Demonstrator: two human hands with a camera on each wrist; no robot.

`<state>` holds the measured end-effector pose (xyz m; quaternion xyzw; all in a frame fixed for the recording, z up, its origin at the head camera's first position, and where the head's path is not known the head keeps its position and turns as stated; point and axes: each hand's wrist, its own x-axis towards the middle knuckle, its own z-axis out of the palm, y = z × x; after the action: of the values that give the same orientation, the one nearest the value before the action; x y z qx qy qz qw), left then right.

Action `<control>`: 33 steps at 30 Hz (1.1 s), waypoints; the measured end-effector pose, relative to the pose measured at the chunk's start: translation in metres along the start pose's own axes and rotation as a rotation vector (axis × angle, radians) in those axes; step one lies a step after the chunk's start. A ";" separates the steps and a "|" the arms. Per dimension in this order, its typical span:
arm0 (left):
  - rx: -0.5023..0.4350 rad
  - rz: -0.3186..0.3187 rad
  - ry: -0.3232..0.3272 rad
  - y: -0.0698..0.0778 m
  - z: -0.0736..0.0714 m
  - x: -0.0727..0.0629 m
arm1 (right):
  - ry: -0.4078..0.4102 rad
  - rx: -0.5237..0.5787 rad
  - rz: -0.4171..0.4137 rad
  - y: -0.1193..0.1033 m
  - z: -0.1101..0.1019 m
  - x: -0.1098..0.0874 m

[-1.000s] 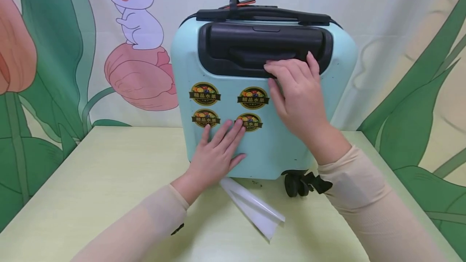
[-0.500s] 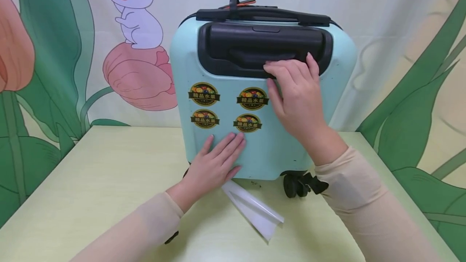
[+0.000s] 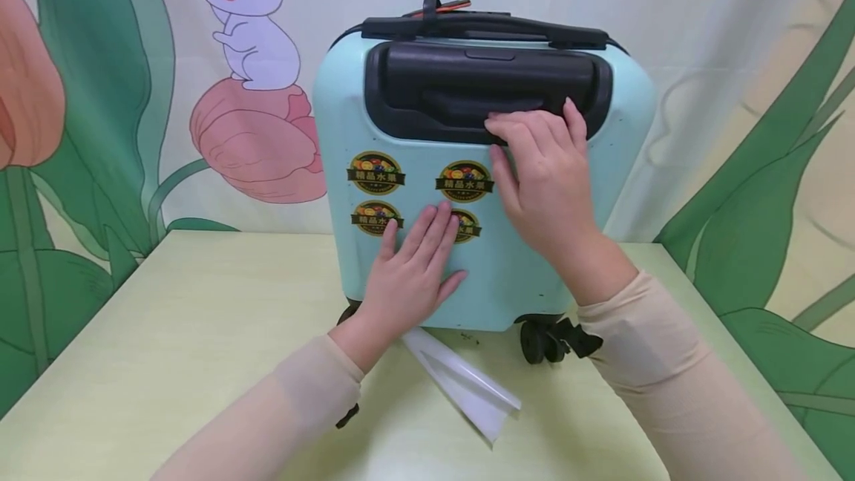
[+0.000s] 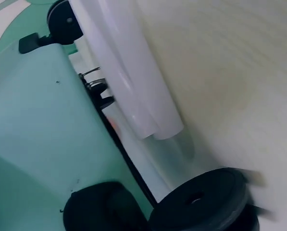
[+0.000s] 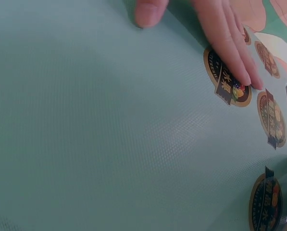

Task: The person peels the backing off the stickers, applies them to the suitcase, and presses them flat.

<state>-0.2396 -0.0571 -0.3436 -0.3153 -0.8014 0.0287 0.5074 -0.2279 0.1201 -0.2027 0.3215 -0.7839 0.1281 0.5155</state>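
Observation:
A light-blue suitcase point(image 3: 508, 273) stands upright on the table, its black telescopic handle point(image 3: 487, 73) pushed down in its recess. Several round fruit stickers point(image 3: 375, 173) with dark banners are on its front. My left hand point(image 3: 414, 269) lies flat on the shell with straight fingers, and its fingertips overlap the lower right sticker point(image 3: 467, 227). In the right wrist view, these fingers point(image 5: 225, 41) press at a sticker's edge point(image 5: 220, 79). My right hand point(image 3: 548, 169) holds the lower rim of the handle recess, fingers bent over it and thumb below on the shell.
A curled white sheet point(image 3: 467, 384) lies on the table point(image 3: 234, 318) in front of the suitcase, partly behind my left wrist. Black wheels point(image 3: 534, 340) stick out at the suitcase's base. A printed curtain point(image 3: 715, 95) hangs right behind it.
My left hand slid down the shell, below the lower stickers, then back up and slightly right over the lower right one. My right hand and the suitcase have stayed in place.

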 end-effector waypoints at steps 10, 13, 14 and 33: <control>0.004 -0.008 -0.040 0.008 0.002 -0.004 | 0.008 0.002 0.001 -0.001 0.000 0.000; 0.002 -0.006 -0.045 0.010 0.003 -0.006 | 0.013 0.003 0.005 0.000 0.000 -0.001; 0.002 -0.005 -0.046 0.010 0.003 -0.007 | 0.013 0.002 0.005 0.000 0.000 -0.001; -0.020 -0.029 -0.077 0.020 0.005 -0.019 | 0.019 0.002 0.008 -0.001 0.002 -0.001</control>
<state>-0.2285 -0.0498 -0.3684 -0.3072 -0.8251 0.0253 0.4735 -0.2287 0.1183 -0.2045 0.3177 -0.7801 0.1338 0.5221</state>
